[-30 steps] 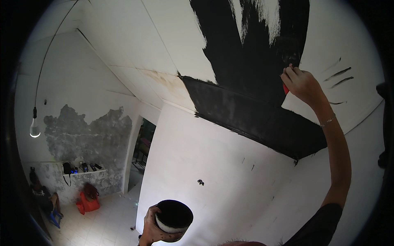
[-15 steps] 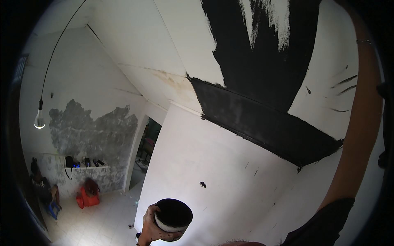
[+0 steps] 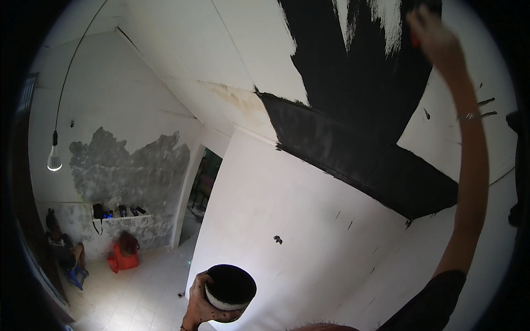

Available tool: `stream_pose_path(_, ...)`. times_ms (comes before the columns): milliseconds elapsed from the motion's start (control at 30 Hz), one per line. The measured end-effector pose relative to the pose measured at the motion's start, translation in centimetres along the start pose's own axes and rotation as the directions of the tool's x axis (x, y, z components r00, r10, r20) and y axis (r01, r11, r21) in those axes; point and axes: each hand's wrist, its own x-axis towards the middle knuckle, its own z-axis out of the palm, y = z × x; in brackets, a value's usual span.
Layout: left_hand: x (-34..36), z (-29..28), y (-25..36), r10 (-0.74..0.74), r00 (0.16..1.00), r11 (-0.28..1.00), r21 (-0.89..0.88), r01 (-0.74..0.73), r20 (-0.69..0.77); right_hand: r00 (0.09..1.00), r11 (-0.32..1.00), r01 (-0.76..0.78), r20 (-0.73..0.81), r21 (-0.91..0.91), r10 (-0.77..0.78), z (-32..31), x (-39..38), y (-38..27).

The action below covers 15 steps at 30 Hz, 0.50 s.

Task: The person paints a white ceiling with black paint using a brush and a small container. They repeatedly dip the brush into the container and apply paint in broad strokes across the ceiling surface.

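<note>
My left hand (image 3: 200, 307), spotted with dark paint, is wrapped round a paint container (image 3: 232, 284), with its thumb over the rim. The container is round and whitish outside, and its inside looks black. High at the upper right, my right hand (image 3: 441, 47) is blurred by motion and closed on a paintbrush, whose red handle (image 3: 414, 38) shows in part. The bristles are hard to make out against the dark paint. This hand is over the right edge of a black painted area (image 3: 359, 88) on the white sloping ceiling. White streaks show through the black near the top.
A lit bulb (image 3: 54, 159) hangs on a cord at the left. Below, one person sits on a blue stool (image 3: 74, 278) and another in red (image 3: 124, 259) is low on the floor. A small shelf (image 3: 124, 216) holds several items. An open doorway (image 3: 201, 187) stands beside the white wall (image 3: 309, 220).
My right hand has come into view at the top right with the brush, and its arm has swung leftward. The left hand still holds the container at nearly the same place.
</note>
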Motion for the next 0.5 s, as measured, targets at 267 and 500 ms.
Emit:
stream_pose_path(267, -0.7, 0.0, 0.1, 0.034, 0.999, 0.991, 0.132, -0.033, -0.008, 0.969, 0.896, 0.206, 0.048, 0.394, -0.244, -2.2, -12.9, -16.9)
stream_pose_path(500, -0.5, 0.7, -0.3, 0.034, 0.999, 0.995, 0.092, -0.034, -0.005, 0.943, 0.51, -0.333, 0.278, 0.793, 0.184, -2.6, -5.4, -9.9)
